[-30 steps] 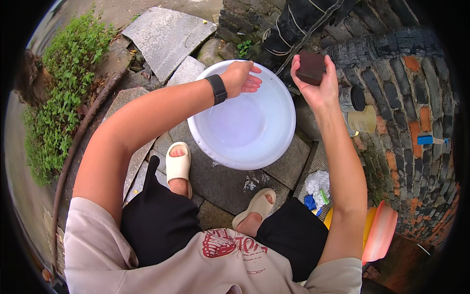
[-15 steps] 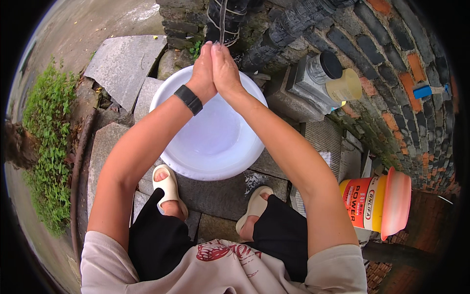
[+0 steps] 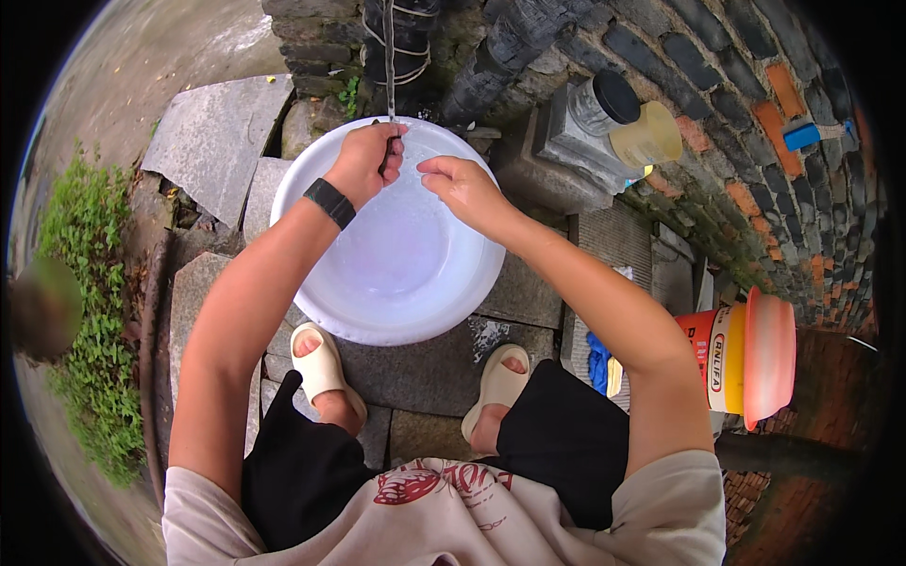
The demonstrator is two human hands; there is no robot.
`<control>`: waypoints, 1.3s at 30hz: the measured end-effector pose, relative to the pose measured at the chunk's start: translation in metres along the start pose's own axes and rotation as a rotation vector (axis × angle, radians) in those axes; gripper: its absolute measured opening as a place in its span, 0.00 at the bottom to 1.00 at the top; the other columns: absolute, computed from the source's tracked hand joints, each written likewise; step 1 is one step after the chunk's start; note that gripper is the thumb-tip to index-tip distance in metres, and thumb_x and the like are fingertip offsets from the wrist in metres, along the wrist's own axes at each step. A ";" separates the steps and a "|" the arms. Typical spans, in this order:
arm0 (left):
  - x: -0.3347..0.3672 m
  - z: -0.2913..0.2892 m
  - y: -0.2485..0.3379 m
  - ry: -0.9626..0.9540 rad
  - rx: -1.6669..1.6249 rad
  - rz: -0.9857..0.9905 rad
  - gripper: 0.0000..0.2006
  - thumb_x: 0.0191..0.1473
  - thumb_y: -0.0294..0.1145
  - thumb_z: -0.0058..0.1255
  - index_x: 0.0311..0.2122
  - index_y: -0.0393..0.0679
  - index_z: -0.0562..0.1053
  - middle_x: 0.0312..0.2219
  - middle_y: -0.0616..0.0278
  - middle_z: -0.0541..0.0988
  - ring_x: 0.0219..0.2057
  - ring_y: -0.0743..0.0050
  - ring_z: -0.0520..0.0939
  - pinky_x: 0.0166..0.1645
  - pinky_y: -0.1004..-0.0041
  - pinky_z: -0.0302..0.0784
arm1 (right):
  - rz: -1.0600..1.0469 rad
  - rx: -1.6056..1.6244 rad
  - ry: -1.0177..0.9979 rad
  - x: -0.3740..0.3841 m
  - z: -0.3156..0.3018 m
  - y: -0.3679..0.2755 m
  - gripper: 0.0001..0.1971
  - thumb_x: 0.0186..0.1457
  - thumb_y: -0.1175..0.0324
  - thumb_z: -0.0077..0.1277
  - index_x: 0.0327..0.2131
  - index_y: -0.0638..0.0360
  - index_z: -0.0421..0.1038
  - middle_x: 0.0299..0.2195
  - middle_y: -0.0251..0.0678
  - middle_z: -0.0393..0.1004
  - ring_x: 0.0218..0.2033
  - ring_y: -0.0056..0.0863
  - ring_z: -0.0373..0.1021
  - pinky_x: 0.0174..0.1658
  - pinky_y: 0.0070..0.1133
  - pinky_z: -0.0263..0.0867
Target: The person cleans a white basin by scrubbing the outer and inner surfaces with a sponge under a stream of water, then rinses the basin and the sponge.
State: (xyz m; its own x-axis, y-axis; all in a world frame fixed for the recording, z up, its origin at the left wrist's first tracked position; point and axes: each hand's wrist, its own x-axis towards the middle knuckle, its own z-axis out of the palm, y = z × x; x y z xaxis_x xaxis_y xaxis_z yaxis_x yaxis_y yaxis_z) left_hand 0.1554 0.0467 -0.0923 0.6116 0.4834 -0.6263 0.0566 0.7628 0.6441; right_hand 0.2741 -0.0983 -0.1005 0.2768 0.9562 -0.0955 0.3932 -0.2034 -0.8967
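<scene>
A large white basin [image 3: 396,325] stands on the stone paving between my feet and the wall, with a little clear water in its bottom. From above, a thin stream of water [image 3: 390,61] falls past the basin's far rim onto my left fingertips. My left hand [image 3: 363,160] is over the basin's far left part, its fingers curled around a dark patch that may be an object or shadow. To its right, apart from it, my right hand [image 3: 464,191] hangs over the basin with thumb and fingers drawn together. Whether anything is in that pinch I cannot tell.
A dark brick wall [image 3: 717,113] rises on the right, with a blue-handled brush [image 3: 802,137] against it. A ledge bears a black-lidded jar [image 3: 613,99] and a yellowish cup [image 3: 651,134]. A yellow-red bucket [image 3: 722,358] is lower right; broken slabs [image 3: 222,141] and plants [image 3: 90,358] are left.
My palms, pressed together under the stream before, have parted. The left hand has curled its fingers and the right hand has moved down to the right. The whole view has shifted slightly.
</scene>
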 end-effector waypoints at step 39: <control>0.007 0.016 0.008 0.024 0.002 0.066 0.10 0.57 0.36 0.52 0.25 0.51 0.68 0.12 0.77 0.50 0.13 0.84 0.52 0.16 0.78 0.42 | 0.030 -0.125 0.267 -0.157 -0.078 0.018 0.17 0.53 0.71 0.53 0.46 0.64 0.66 0.33 0.42 0.72 0.31 0.32 0.71 0.36 0.28 0.67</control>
State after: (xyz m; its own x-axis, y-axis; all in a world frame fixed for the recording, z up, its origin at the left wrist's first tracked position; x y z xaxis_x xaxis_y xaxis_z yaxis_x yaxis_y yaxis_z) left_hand 0.1724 0.0491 -0.0843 0.5950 0.5431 -0.5925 0.0177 0.7281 0.6853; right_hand 0.3060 -0.2685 -0.0681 0.5043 0.8634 0.0113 0.4817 -0.2705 -0.8335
